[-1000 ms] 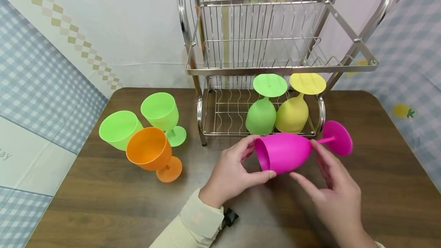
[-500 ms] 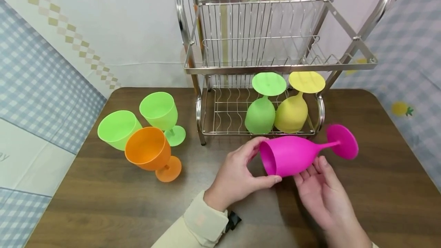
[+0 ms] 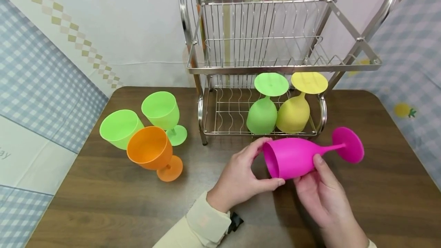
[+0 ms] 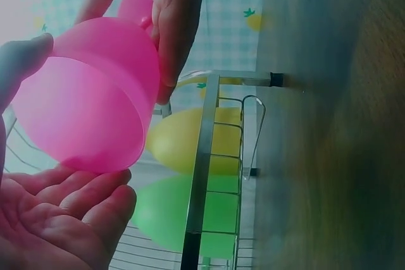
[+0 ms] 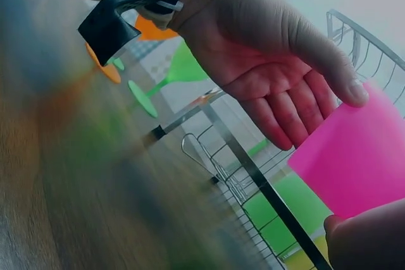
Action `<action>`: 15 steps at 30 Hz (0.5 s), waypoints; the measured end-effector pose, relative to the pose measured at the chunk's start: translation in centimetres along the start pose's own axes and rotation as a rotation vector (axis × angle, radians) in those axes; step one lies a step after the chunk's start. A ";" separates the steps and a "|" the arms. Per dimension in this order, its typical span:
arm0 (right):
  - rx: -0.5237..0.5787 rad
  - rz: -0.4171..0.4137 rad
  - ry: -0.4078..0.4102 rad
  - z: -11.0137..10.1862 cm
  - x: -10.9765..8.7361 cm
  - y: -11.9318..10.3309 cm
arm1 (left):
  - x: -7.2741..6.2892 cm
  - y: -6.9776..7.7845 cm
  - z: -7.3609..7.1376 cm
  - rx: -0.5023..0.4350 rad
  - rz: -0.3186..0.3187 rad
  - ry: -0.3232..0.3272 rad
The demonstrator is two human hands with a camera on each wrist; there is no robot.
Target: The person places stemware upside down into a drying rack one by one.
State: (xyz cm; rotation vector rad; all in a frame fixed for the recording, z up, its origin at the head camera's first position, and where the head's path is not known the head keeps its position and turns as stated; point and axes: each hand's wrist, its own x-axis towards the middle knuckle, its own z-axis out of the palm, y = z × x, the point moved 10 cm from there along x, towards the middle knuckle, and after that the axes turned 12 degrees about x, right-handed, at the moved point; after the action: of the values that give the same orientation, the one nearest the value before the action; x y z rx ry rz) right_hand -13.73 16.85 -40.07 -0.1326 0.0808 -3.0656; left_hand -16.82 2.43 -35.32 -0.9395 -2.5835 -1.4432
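Note:
A magenta goblet (image 3: 294,158) lies sideways in the air in front of the rack, its mouth to the left and its round foot to the right. My left hand (image 3: 237,181) pinches it at the rim, thumb below and fingers on the far side. Under the bowl near the stem, my right hand (image 3: 325,198) holds it with the thumb on top; its fingers are partly hidden behind the bowl. In the left wrist view the goblet's mouth (image 4: 79,115) faces the camera. Just behind it, a green goblet (image 3: 262,116) and a yellow goblet (image 3: 294,114) stand upside down.
Those two goblets stand on the lower shelf of a metal two-tier dish rack (image 3: 286,70). On the table's left side stand an upright orange goblet (image 3: 149,150) and two upright light green goblets, one nearer the rack (image 3: 161,108) and one farther left (image 3: 120,129). Wooden tabletop (image 3: 131,213) surrounds them.
The magenta goblet has shifted slightly right and down, with my left hand following. My right hand has turned palm up under the bowl, and its thumb has come onto the goblet.

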 end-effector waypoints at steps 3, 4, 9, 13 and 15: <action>-0.134 -0.098 -0.032 0.5 0.1 -0.7 | -0.1 -0.2 0.0 0.059 -0.022 -0.011; -0.178 -0.145 -0.034 0.7 0.1 -1.0 | -0.1 -0.2 0.1 0.072 -0.033 -0.017; -0.339 -0.385 0.054 1.0 -0.1 -2.8 | -0.2 -0.7 0.1 0.090 -0.075 -0.029; -0.407 -0.509 0.113 1.2 -0.2 -3.6 | 0.0 -1.0 -0.9 0.060 -0.075 0.031; -0.463 -0.543 0.104 1.6 -0.2 -3.7 | 0.1 -1.3 -1.7 0.057 -0.062 0.082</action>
State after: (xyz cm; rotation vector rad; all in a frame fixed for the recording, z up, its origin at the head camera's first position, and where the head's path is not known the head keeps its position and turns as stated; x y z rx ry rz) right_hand -13.68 20.45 -38.26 -0.0187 0.9025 -3.5171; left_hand -18.02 0.64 -35.27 -0.7832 -2.6017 -1.3832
